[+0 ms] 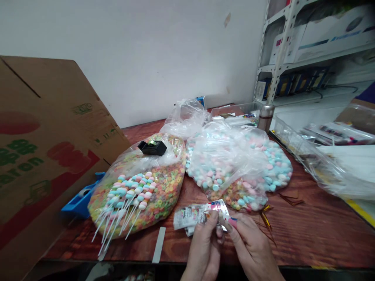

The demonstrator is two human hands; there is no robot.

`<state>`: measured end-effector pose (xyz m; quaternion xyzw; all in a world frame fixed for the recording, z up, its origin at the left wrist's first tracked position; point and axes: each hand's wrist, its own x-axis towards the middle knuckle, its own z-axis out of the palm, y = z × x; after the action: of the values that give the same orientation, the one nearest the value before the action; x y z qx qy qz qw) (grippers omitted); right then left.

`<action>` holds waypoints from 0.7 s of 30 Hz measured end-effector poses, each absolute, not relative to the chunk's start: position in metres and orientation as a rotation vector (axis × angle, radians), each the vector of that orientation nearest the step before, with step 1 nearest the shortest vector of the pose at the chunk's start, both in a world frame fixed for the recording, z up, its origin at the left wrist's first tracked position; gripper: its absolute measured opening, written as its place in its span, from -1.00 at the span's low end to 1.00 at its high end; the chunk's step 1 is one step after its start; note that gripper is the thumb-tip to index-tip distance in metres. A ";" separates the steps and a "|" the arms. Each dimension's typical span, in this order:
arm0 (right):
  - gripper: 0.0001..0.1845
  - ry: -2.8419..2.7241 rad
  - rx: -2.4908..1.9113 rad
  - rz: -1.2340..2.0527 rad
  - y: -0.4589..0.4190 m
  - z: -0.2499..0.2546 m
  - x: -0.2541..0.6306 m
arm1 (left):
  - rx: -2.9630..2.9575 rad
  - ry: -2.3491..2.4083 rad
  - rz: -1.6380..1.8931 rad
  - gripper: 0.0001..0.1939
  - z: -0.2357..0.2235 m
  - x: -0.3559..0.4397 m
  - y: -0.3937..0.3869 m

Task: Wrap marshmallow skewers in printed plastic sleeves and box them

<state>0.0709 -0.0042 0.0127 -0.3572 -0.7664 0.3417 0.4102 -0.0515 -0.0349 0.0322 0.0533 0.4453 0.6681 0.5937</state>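
Observation:
My left hand [206, 244] and my right hand [249, 242] meet near the table's front edge, fingertips close together and pinched. A small pink thing with a dark blue part [233, 221] shows at my right fingers; its kind cannot be made out. What my left thumb and fingers pinch is hidden. Just behind the hands lie printed clear plastic bags [189, 216], partly covered by my left fingers. Left of them, marshmallow sticks [129, 195] in pastel colours rest in a pile on a large bag of coloured cereal rings [166, 183].
A big bag of marshmallows [275, 168] lies behind my hands. A black tape dispenser [152, 148] sits on the cereal bag; a blue one [80, 201] stands by the cardboard box [55, 136]. Gold twist ties [266, 218], a metal flask [266, 118] and clear trays [310, 160] are rightward.

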 end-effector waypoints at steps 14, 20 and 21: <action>-0.95 -2.087 -0.764 0.545 0.001 0.027 0.070 | -0.106 0.896 1.523 -0.74 0.014 -0.060 -0.031; -0.68 -1.916 -0.721 0.584 0.001 0.036 0.069 | -0.268 0.727 1.520 -0.73 0.019 -0.071 -0.031; -0.66 -1.897 -0.720 0.598 0.000 0.036 0.068 | -0.289 0.719 1.525 -0.74 0.020 -0.073 -0.031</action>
<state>0.0679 -0.0004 0.0365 -0.2965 -0.7814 0.2461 0.4909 -0.0732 -0.0310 0.0198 -0.1274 0.3171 0.6729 0.6561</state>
